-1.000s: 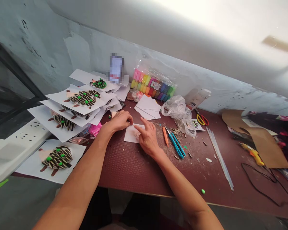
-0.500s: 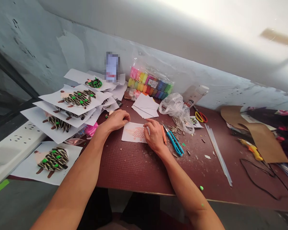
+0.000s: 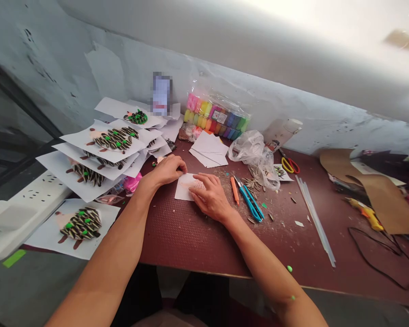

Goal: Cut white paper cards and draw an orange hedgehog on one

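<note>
A small white card (image 3: 184, 192) with an orange hedgehog-like drawing lies on the dark red table, much of the drawing covered. My left hand (image 3: 168, 171) is at its upper left corner, fingers bent together with the tips on the edge. My right hand (image 3: 211, 195) lies over the card's right part, fingers stretched out and slightly apart. Just right of that hand are an orange marker (image 3: 235, 190) and a blue-handled tool (image 3: 250, 200), perhaps a cutter or scissors. Sunflower seeds (image 3: 254, 184) are scattered beyond them.
To the left lie stacked papers with seed-covered hedgehogs (image 3: 114, 140), another hedgehog sheet (image 3: 105, 227) and a power strip (image 3: 30, 204). Behind are blank cards (image 3: 209, 152), coloured clay (image 3: 218, 118) and a plastic bag (image 3: 250, 150). Scissors (image 3: 289, 165), glue sticks (image 3: 315, 220) and a glue gun (image 3: 370, 215) are rightward.
My right hand has slid left across the card, its fingers now spread over the drawing. My left hand stays at the corner. The whole view has shifted slightly.
</note>
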`<state>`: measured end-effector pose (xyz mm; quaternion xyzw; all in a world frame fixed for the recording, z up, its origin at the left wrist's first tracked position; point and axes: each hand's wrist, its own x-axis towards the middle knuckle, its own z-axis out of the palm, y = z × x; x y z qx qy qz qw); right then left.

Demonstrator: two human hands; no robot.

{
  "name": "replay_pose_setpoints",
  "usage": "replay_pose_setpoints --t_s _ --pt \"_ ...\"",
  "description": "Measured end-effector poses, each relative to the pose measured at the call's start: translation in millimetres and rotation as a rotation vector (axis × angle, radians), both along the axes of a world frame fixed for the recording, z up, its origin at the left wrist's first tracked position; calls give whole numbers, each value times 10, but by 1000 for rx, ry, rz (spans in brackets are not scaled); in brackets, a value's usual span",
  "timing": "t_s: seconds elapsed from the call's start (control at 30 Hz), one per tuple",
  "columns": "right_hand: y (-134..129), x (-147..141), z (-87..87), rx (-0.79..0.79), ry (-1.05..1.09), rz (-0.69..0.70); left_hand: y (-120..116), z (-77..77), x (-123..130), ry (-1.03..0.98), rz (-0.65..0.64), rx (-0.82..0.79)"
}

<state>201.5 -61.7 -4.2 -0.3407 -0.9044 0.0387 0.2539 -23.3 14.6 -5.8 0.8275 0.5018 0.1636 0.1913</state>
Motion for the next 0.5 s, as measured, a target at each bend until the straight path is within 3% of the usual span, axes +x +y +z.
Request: replay_pose_setpoints --t_s 0.3,0.4,0.5 --pt "-12 -31 -22 -34 -76 34 13 -29 0 -11 3 16" --pt "-5 -18 -47 -46 0 38 10 -32 -2 -16 8 23" --pt "35 34 -60 -64 171 -60 3 -18 1 -22 -4 26"
